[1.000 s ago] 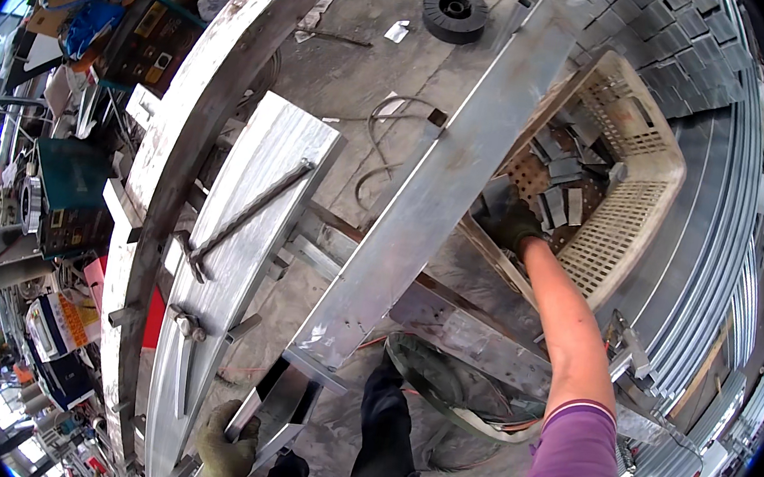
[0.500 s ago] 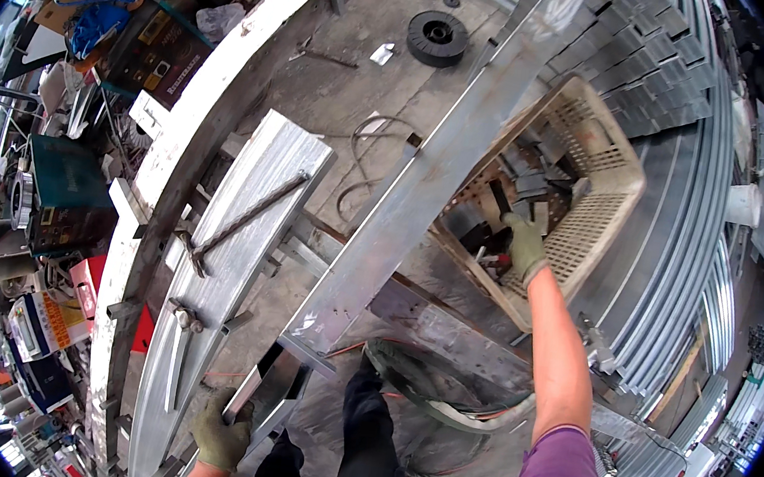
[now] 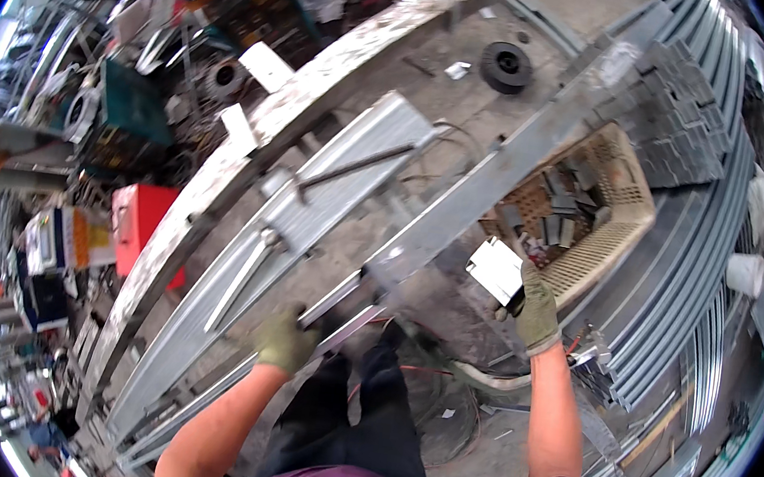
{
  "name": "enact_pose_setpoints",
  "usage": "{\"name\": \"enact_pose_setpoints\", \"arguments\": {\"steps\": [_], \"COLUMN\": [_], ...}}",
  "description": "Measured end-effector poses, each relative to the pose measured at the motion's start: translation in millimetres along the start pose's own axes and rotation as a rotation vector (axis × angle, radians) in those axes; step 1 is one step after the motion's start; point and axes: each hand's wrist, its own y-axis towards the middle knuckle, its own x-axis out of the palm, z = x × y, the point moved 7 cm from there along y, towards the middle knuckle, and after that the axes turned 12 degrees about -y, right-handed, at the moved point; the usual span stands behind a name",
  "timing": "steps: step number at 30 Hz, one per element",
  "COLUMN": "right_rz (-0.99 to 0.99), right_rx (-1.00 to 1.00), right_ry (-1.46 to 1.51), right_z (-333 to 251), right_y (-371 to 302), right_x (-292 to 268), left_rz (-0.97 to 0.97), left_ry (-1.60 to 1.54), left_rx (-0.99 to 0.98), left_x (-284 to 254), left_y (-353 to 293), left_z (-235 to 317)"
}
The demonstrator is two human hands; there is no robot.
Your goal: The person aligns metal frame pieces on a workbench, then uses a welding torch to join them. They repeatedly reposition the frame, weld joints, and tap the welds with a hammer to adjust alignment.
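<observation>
My right hand (image 3: 538, 315), in a greenish work glove, is closed on a small bright metal plate (image 3: 495, 268). It holds the plate above the near side of a cream plastic basket (image 3: 625, 210), which contains several small grey metal offcuts (image 3: 563, 203). My gloved left hand (image 3: 286, 339) is slightly blurred, its fingers curled over the edge of a long metal channel (image 3: 337, 304). That channel runs on from a wide steel beam (image 3: 471, 197) slanting up to the right.
Left of the beam, a hammer-like tool (image 3: 352, 167) lies on a broad aluminium profile (image 3: 330, 195). A white-smeared rail (image 3: 324, 86) curves behind it. Stacked metal sections (image 3: 669, 116) and long bundled profiles (image 3: 681, 263) lie right. A black spool (image 3: 506, 67) and hoses are on the floor.
My right hand has come out of the basket toward me with a metal plate in it. The left hand has moved up along the channel. The whole view has turned and shifted.
</observation>
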Motion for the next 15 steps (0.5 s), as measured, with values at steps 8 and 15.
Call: {"name": "enact_pose_setpoints", "arguments": {"steps": [8,15], "right_rz": [-0.208,-0.316], "right_rx": [-0.043,-0.108], "right_ry": [-0.583,-1.23], "right_z": [-11,-32], "right_y": [-8,-1], "right_x": [135,184], "left_rz": [-0.077,-0.176], "left_ry": [0.023,-0.033], "left_rx": [0.013,0.07], "left_x": [-22,-25], "left_y": [-9,-8], "left_z": [29,36]}}
